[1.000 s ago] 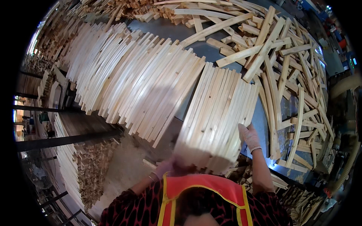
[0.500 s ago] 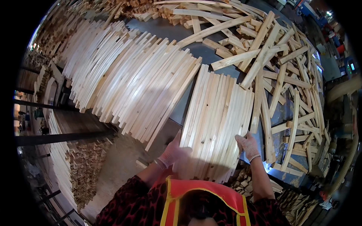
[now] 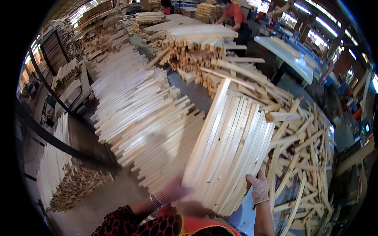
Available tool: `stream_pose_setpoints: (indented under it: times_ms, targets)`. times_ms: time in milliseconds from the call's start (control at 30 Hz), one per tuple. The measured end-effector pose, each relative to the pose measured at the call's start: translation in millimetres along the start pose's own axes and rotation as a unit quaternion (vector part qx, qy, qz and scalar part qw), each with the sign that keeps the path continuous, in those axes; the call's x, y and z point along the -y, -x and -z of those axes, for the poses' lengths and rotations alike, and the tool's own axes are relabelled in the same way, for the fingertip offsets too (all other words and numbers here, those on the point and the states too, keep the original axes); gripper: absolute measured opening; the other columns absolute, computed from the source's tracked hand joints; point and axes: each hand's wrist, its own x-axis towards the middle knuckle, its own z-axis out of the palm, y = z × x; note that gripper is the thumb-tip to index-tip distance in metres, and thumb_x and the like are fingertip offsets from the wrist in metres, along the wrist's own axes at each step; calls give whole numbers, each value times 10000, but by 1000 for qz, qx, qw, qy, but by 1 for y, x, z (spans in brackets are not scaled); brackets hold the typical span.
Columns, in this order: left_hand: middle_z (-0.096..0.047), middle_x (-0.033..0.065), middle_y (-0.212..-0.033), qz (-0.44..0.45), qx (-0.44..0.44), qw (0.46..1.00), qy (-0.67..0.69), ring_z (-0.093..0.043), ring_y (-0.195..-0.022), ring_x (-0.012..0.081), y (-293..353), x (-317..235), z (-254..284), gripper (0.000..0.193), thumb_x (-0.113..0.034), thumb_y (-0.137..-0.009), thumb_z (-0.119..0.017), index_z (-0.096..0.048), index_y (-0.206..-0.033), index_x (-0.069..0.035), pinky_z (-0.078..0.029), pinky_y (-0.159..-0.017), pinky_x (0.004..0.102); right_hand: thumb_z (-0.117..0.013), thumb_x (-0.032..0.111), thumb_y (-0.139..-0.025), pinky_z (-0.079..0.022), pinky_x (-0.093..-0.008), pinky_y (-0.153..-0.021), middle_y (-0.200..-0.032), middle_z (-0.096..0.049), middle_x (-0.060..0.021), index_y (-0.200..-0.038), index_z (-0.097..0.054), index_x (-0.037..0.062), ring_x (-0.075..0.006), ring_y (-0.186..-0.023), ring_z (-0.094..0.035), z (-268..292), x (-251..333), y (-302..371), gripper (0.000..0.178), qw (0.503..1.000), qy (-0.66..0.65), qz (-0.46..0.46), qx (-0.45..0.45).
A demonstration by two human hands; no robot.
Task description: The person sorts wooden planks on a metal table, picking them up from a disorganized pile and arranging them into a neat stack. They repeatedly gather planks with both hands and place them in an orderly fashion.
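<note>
A row of long, pale wooden strips (image 3: 226, 153) stands side by side between my two gloved hands, tilted up at its far end. My left hand (image 3: 175, 191) presses against the near left side of the bundle, its fingers partly blurred and hidden by the wood. At the right side, my right hand (image 3: 258, 186) grips the outermost strips, its thumb up over the edge. Close by on the left lies a wide layer of similar strips (image 3: 145, 118), set in slanting rows. To the right, loose wooden strips (image 3: 299, 157) lie crisscrossed in a heap.
A black metal bar (image 3: 59, 137) runs past stacked strips (image 3: 73, 181) at the lower left. Farther back rises a timber stack (image 3: 197, 43), with a person in red (image 3: 238, 21) working behind it. A pale-topped table (image 3: 285, 55) stands at the far right.
The bundle between my hands has lifted off the table, its far end raised. My view has tipped up, bringing the workshop's far side and another person into sight.
</note>
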Motion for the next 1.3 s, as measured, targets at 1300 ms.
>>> stream_pose_setpoints:
  times_ms: [1300]
  targets:
    - [-688, 161, -1343, 329, -549, 749, -173, -595, -1269, 253, 65, 145, 272, 620, -452, -976, -692, -615, -1401, -7, -454, -1057, 404, -723, 203, -989, -471, -279, -606, -910, -576, -41, -1608, -274, 56, -121, -738, -559, -101, -106, -29, 779, 883, 45, -406, 232]
